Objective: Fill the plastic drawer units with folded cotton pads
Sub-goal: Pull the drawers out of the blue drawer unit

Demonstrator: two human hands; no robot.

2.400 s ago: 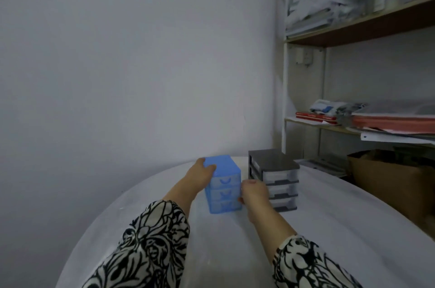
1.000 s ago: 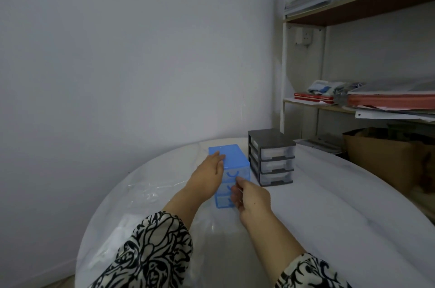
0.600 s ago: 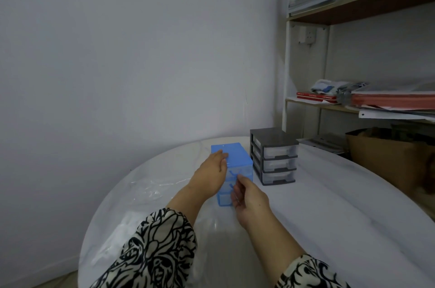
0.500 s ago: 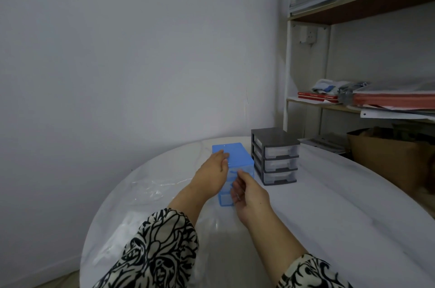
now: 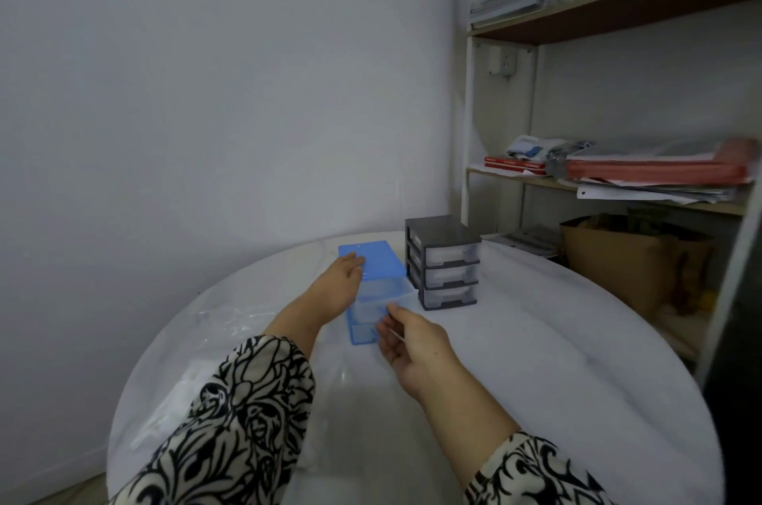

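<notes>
blue drawer unit [image 5: 373,271]: translucent, top drawer out | left hand [image 5: 336,290] flat on top | right hand [image 5: 412,343] pinching drawer

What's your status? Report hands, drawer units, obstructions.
Left hand flat on blue drawer unit, steadying it. Right hand pinching its top drawer, drawer pulled out. Black drawer unit alongside, drawers shut. No obstruction seen.

Translucent blue plastic drawer unit [image 5: 373,281], matt grey plastic unit [image 5: 443,261], smooth white table [image 5: 536,360]
</notes>
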